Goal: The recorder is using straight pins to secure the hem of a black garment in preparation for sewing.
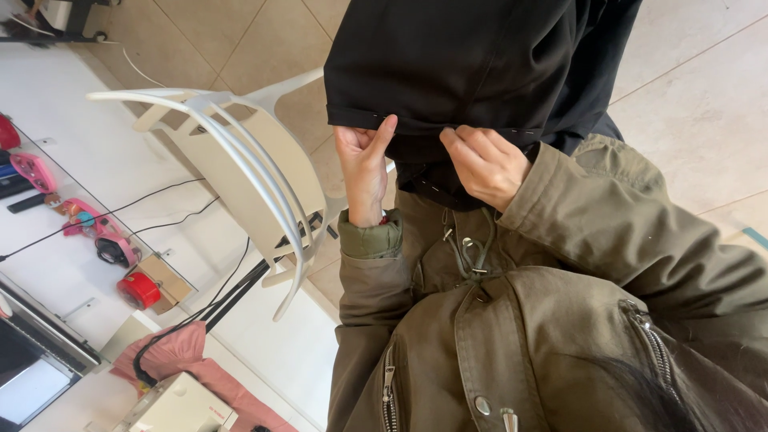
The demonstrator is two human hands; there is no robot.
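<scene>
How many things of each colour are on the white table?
Pink: 3, the tape holder, the tool, the cloth
Red: 2, the round spool, the thing at the left edge
Total: 5

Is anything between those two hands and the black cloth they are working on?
Nothing visible. The left hand and the right hand both already pinch the folded hem of the black fabric directly; the white chair stands off to one side.
</scene>
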